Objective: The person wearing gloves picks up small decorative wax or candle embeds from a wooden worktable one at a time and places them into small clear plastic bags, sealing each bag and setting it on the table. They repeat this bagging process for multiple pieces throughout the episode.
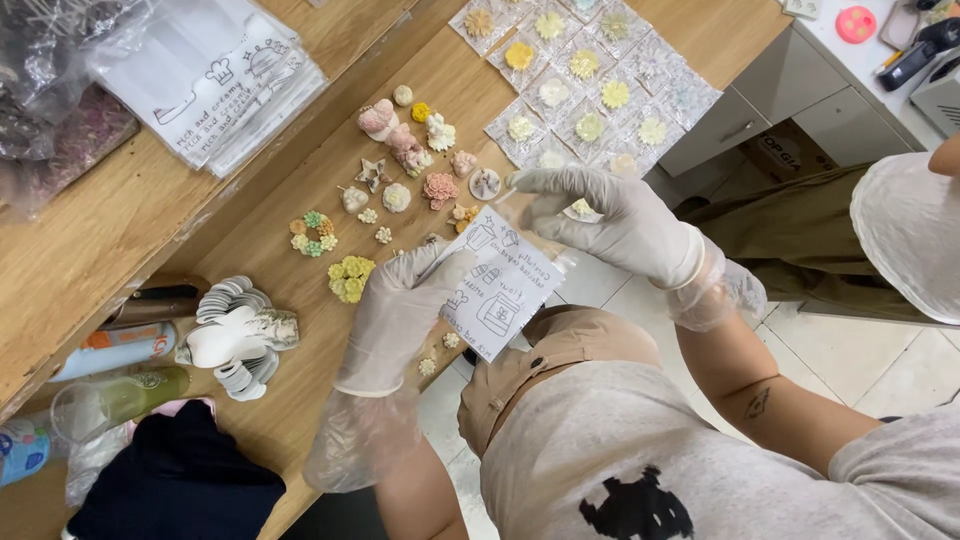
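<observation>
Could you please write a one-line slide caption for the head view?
Gloved left hand holds a printed bag; right hand holds a small flower over a table.

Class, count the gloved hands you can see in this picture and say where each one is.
2. The left hand holds a small printed bag at the table edge; the right hand pinches a small flower piece just above it. None seem hidden.

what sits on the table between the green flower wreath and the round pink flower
In the head view, between the wreath and the pink flower lie small pale pieces: a shell-like one, a round white flower and tiny white blossoms.
</observation>
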